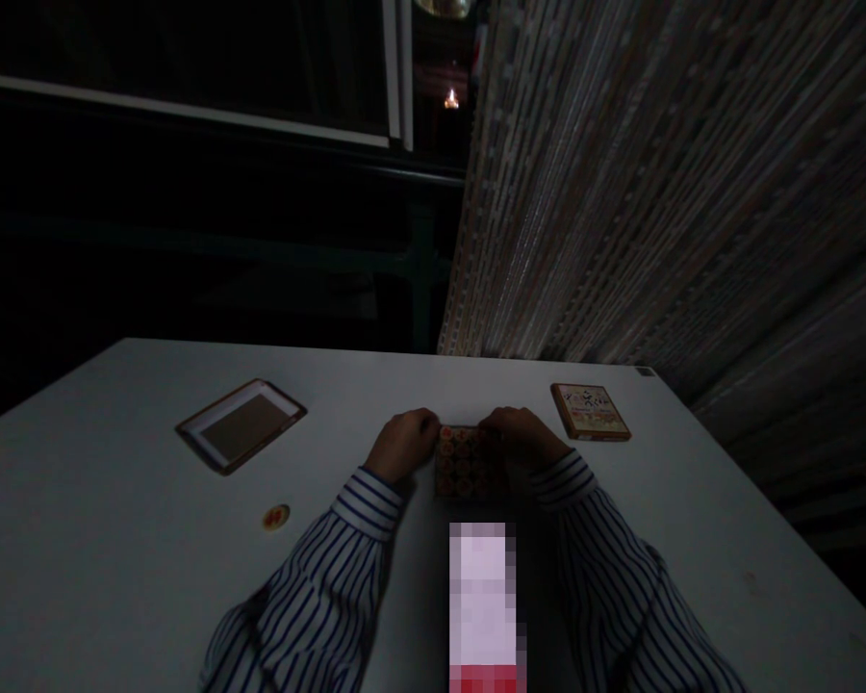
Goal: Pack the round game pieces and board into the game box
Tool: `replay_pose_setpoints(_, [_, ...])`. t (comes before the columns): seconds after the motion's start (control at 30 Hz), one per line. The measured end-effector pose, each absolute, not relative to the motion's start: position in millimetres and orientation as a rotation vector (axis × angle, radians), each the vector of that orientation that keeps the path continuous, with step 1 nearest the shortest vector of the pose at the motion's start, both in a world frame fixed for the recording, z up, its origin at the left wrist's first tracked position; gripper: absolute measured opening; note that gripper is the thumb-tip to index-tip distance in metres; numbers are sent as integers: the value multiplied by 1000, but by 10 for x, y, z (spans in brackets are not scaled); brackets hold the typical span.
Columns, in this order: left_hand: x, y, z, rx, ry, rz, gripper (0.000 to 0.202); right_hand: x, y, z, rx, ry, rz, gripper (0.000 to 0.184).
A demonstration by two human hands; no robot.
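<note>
On the white table (pixel 115 539), a round yellowish red-marked piece (pixel 275 518) is lying near left. At centre, my left hand (pixel 402 445) and right hand (pixel 528 438) are touching the far edge of a dark rectangular box (pixel 456 498) of round pieces (pixel 463 449); I cannot tell if they're gripping. Farther, a brown-rimmed rectangular tray (pixel 203 458) is lying left, a flat printed carton (pixel 592 412) right.

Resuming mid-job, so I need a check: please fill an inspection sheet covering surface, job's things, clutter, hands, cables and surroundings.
Surface: white table, dimly lit.
Job's things: rows of round pieces between the hands; one loose piece to the left.
Clutter: brown-rimmed tray or lid at left; printed flat box at right.
Hands: left and right at the rows' far corners; grip unclear.
Cables: nothing seen.
Surroundings: strand curtain beyond, at right; otherwise mostly dark.
</note>
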State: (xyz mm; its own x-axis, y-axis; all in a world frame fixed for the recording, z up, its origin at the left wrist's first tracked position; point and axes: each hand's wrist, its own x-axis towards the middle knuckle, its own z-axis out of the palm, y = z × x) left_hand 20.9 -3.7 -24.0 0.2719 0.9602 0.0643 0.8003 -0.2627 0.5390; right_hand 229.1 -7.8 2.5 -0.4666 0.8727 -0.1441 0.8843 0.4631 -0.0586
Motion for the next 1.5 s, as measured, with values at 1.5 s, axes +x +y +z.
replay_pose_setpoints(1.5, [200,-47,-209,2152,1571,548,31,2276,-60,-35,1497,2597,-124,32])
